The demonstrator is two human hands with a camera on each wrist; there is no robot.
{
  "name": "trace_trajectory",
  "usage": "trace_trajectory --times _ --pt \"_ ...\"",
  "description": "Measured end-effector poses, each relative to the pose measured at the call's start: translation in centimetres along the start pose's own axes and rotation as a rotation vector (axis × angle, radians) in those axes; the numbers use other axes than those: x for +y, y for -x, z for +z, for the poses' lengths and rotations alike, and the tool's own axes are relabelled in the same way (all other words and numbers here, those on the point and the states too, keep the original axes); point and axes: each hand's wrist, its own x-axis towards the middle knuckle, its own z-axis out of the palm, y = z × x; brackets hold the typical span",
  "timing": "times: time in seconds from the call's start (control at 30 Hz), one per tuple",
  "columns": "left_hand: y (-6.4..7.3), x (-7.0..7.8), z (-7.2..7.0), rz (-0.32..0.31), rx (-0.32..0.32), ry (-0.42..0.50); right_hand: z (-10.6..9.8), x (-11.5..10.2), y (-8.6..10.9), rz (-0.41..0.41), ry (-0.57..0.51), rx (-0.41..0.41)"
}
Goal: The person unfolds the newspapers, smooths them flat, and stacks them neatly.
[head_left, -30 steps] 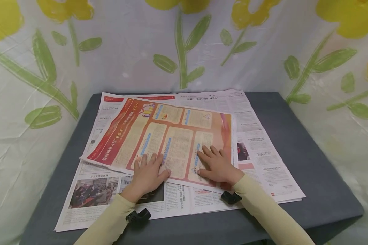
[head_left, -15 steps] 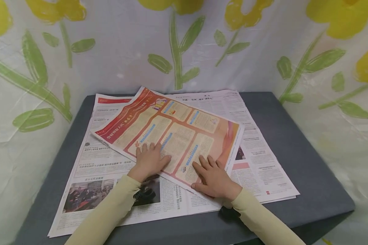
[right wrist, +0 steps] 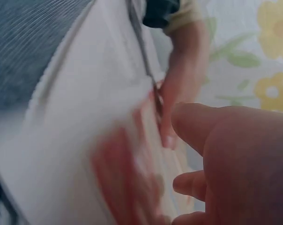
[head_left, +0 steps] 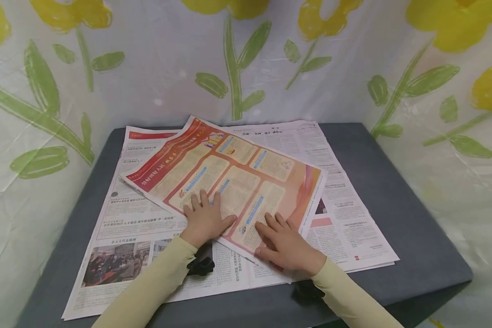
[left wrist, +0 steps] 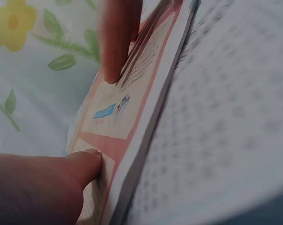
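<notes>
An orange-red printed newspaper sheet [head_left: 250,175] lies slanted on top of a larger white newspaper [head_left: 344,205]. My left hand [head_left: 205,221] rests on its near-left edge, fingers spread and thumb out to the side. On the near-right part of the orange sheet, my right hand [head_left: 287,246] rests with fingers slightly bent. The left wrist view has my left thumb [left wrist: 83,168] on the printed surface beside the white edge. In the right wrist view, my right thumb [right wrist: 197,122] and fingers are seen over the blurred sheet, with my left hand [right wrist: 179,89] beyond.
Both papers lie on a dark grey table [head_left: 406,218], whose front edge runs below my forearms. A white curtain with yellow flowers [head_left: 160,82] closes off the back and sides. Black wrist cameras [head_left: 201,266] sit beneath my sleeves.
The orange sheet has turned clockwise, its far-left corner moving right and its near edge swinging toward me. Both hands shifted with it. Lately the left hand moved slightly right, its fingers spreading.
</notes>
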Motion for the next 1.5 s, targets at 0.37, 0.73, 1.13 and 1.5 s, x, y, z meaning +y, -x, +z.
trace_trajectory --times 0.37,0.73,1.13,1.5 --pt "2.2 -2.3 -0.1 0.213 -0.064 -0.014 -0.7 -0.8 1.3 -0.035 -0.077 -0.031" --pt "-1.9 -3.5 -2.1 0.414 -0.172 0.039 1.7 -5.1 0.3 -0.135 -0.001 -0.171" --pt "-7.4 -4.0 -2.8 0.377 -0.115 0.079 2.6 -7.9 -3.0 -0.189 0.067 -0.109" --pt "-8.2 -4.7 -2.6 0.334 -0.061 0.119 3.6 -8.7 -4.8 -0.192 0.111 -0.093"
